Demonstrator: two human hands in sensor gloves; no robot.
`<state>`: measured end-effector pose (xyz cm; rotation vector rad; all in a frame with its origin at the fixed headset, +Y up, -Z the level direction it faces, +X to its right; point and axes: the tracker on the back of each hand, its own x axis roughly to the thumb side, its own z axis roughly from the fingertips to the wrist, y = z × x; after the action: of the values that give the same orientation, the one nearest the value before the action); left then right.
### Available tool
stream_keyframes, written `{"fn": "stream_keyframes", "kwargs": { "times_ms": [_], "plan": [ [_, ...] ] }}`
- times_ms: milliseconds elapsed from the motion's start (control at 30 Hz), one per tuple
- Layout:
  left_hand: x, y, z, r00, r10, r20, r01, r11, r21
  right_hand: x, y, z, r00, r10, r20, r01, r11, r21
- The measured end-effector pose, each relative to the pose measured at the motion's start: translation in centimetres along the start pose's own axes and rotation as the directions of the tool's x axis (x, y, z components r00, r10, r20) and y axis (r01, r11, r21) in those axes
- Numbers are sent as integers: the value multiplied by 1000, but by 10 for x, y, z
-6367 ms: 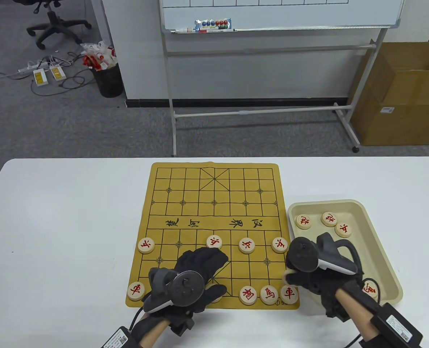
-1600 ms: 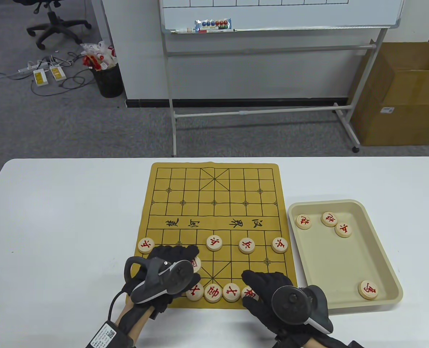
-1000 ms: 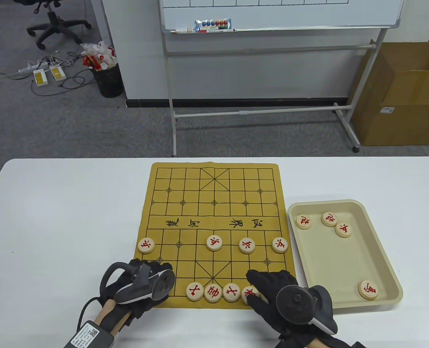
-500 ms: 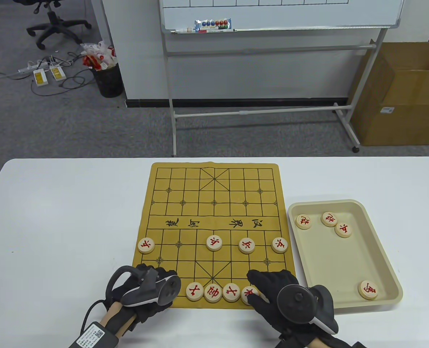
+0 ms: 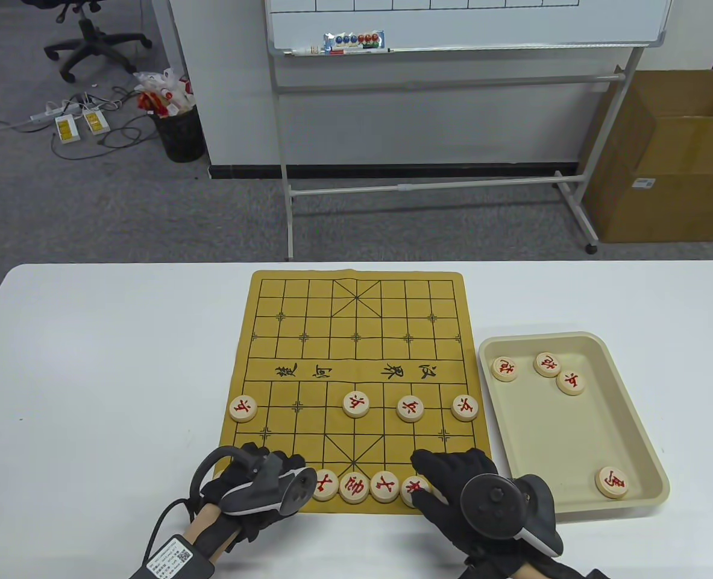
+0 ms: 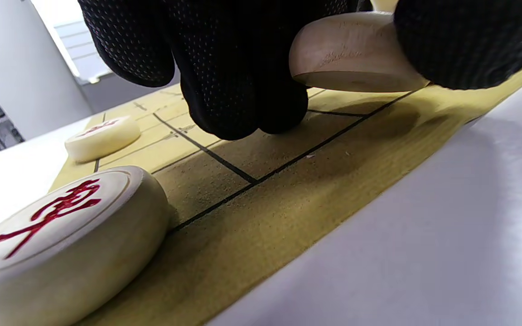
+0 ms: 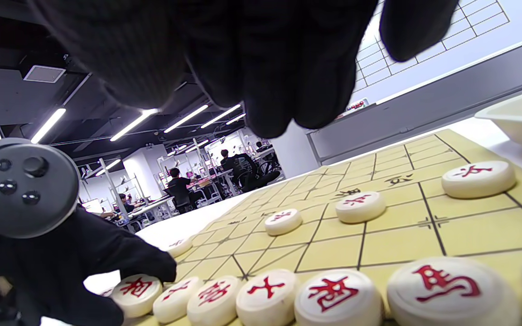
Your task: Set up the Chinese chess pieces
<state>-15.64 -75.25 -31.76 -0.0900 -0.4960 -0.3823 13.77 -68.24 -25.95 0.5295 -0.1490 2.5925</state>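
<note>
- Left hand, lower left of the table view, pinches a wooden chess piece just above the board.
- Right hand, lower right, rests with loose fingers over the bottom-row pieces, gripping nothing.
- Tray on the bench holds four pieces.

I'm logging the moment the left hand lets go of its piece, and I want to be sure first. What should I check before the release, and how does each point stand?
1. The left hand grips the piece: ok, it is pinched between the fingers.
2. The piece lies flat on the board: not ok, it is tilted with one edge lifted.
3. The piece is centred on a line crossing: cannot tell, the fingers hide it.
4. The right hand is out of the way: ok, it rests at the row's other end.
5. Spare pieces remain in the tray: ok, there are four.
</note>
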Motion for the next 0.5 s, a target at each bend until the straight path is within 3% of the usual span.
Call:
{"fn": "stream_keyframes", "kwargs": {
  "times_ms": [367,500],
  "plan": [
    [3,-8,-1,1000,-24,-15,24,1000,-8,0,0,1,1000,-3,-2,3,1000,1],
    [-2,12,3,999,-17,-34,18,999,28,-1,0,0,1000,0,-10,0,1000,2]
  ]
}}
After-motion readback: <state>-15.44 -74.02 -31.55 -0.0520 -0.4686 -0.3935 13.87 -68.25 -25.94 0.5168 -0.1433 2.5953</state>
